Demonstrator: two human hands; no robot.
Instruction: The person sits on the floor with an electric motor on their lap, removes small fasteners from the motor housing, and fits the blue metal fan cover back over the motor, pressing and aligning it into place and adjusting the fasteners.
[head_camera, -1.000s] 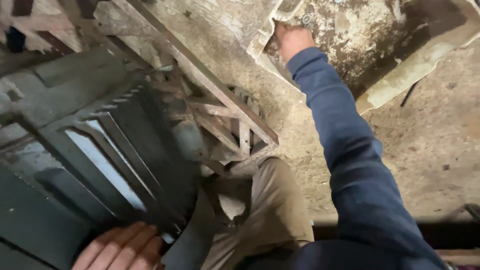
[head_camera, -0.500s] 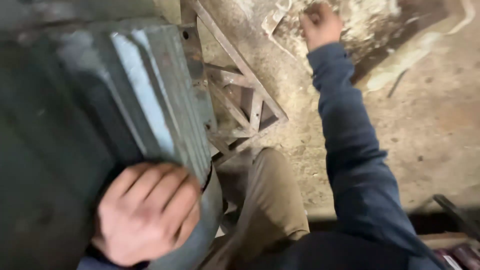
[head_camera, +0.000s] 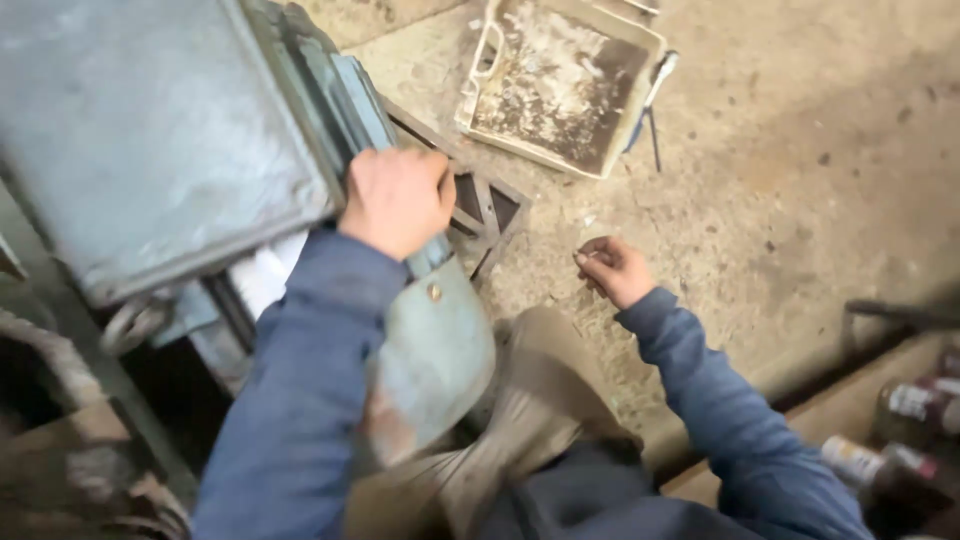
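Grey-green metal is what we grip: our left hand (head_camera: 398, 198) closes over the edge of the machine cover (head_camera: 160, 130), while our right hand (head_camera: 612, 268) pinches something too small to identify above the concrete floor (head_camera: 800, 200).

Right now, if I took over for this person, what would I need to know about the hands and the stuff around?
Left hand grips the edge of the grey-green metal machine cover.
Right hand is curled, fingertips pinched together low over the dusty floor; whether it holds anything is too small to tell.
Dirty tray lies on the floor beyond, apart from both hands.
Metal frame sits beside the cover.
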